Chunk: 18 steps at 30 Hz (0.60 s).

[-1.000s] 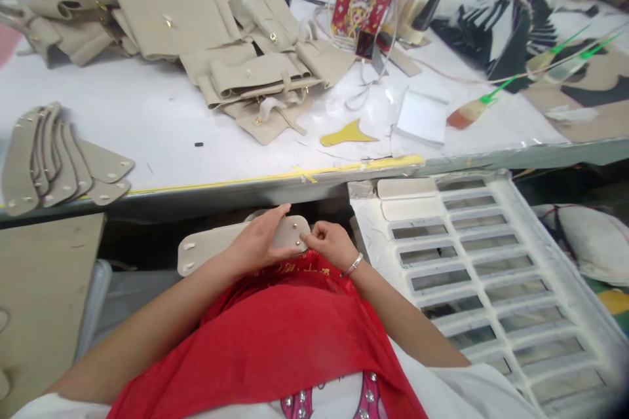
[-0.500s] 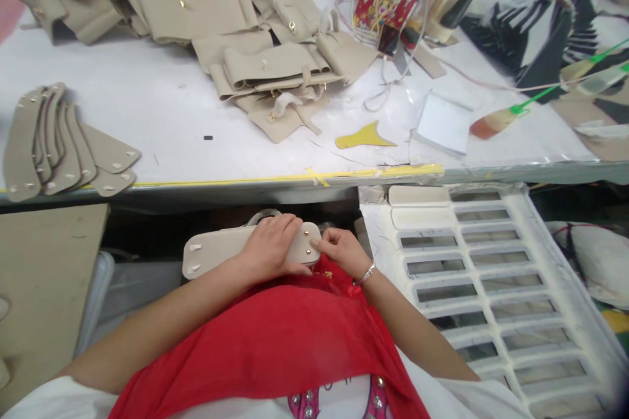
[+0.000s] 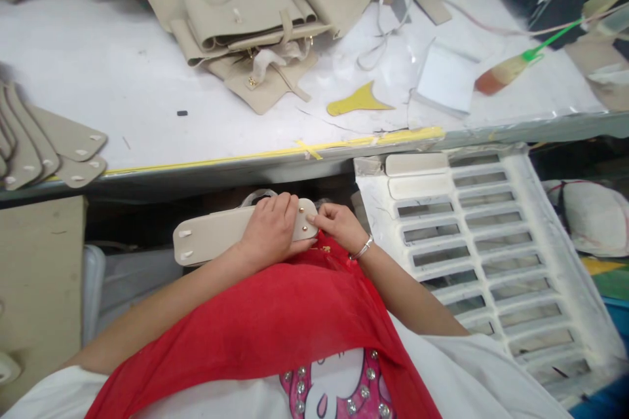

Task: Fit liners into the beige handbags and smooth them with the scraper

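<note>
A long beige piece with rounded ends (image 3: 211, 234) lies across my lap, at the edge of the red apron (image 3: 275, 314). Two small metal studs show at its right end, and two white tabs stick up at its left end. My left hand (image 3: 272, 226) is wrapped over the piece right of its middle, fingers together. At the right tip, my right hand (image 3: 339, 226) pinches the edge beside the studs, thumb on top and fingers curled. What lies under the piece is hidden.
Beyond my hands is a white table (image 3: 122, 72) with beige bag parts (image 3: 246, 13), a yellow piece (image 3: 358, 99), a white pad (image 3: 447, 78) and a glue bottle (image 3: 501, 74). Curved beige pieces (image 3: 29, 137) lie at left. A slotted white rack (image 3: 472, 209) stands at right.
The head view has shifted, so the table and its items sit higher in the picture. Both hands keep the same hold on the beige piece.
</note>
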Motion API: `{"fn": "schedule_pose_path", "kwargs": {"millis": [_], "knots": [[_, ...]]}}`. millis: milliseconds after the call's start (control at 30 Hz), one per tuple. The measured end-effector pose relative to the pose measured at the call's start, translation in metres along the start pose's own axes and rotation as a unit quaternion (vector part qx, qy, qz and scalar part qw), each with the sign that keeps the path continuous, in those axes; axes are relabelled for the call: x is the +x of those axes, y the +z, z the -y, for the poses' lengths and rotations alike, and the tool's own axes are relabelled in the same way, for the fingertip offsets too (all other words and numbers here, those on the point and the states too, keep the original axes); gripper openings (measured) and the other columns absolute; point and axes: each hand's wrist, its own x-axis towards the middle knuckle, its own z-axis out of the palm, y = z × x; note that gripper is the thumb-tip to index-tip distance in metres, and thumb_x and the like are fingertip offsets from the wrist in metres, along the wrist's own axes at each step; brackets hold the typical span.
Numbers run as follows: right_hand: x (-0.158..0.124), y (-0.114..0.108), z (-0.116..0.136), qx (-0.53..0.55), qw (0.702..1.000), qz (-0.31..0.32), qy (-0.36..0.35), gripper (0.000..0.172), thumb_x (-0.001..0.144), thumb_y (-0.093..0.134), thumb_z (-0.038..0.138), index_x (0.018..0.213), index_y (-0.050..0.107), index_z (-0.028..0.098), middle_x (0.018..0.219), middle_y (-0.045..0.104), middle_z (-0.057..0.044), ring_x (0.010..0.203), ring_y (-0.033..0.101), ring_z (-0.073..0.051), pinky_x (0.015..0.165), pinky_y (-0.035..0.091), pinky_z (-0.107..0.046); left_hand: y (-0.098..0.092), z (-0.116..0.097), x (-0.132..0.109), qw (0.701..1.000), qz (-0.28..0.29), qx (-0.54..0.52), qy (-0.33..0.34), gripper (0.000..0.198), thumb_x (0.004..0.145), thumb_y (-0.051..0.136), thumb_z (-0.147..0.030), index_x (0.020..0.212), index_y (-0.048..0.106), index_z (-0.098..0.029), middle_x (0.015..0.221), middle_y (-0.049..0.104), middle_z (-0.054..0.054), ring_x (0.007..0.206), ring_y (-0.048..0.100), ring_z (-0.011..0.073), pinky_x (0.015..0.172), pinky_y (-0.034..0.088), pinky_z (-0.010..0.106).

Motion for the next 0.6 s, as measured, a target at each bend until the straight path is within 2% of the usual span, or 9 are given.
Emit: {"fn": "schedule_pose_path", "kwargs": {"millis": [233, 433, 600], "knots": [[-0.004, 0.005, -0.002, -0.011, 1.000, -0.016, -0.016, 0.037, 0.071, 0.060, 0.046, 0.055, 0.043, 0.018, 0.052, 0.042, 0.005, 0.050, 0.035, -0.008, 0.048, 0.028, -0.021, 0.003, -0.002, -0.004, 1.000, -0.009, 0.009, 0.016, 0.074, 0.075, 0.050, -0.057, 0.121, 0.043, 0.001, 0.106, 0.050, 0.022, 0.095, 0.048, 0.0339, 0.082, 0.038, 0.044], [-0.023, 0.007, 0.015, -0.182, 0.976, -0.089, -0.076, 0.030, 0.079, 0.054, 0.040, 0.060, 0.046, 0.018, 0.054, 0.048, 0.003, 0.051, 0.041, -0.009, 0.052, 0.030, -0.022, 0.009, 0.005, -0.009, 0.996, -0.059, -0.059, 0.011, 0.074, 0.074, 0.054, -0.056, 0.126, 0.039, -0.005, 0.114, 0.050, 0.021, 0.104, 0.047, 0.0327, 0.090, 0.037, 0.044], [-0.025, 0.004, 0.031, -0.277, 0.954, -0.086, -0.078, 0.025, 0.080, 0.055, 0.039, 0.066, 0.050, 0.019, 0.058, 0.055, 0.001, 0.054, 0.048, -0.010, 0.054, 0.030, -0.022, 0.016, 0.008, -0.011, 0.990, -0.107, -0.096, -0.011, 0.075, 0.072, 0.060, -0.052, 0.126, 0.037, -0.006, 0.118, 0.050, 0.021, 0.111, 0.045, 0.0320, 0.099, 0.033, 0.045]]}}
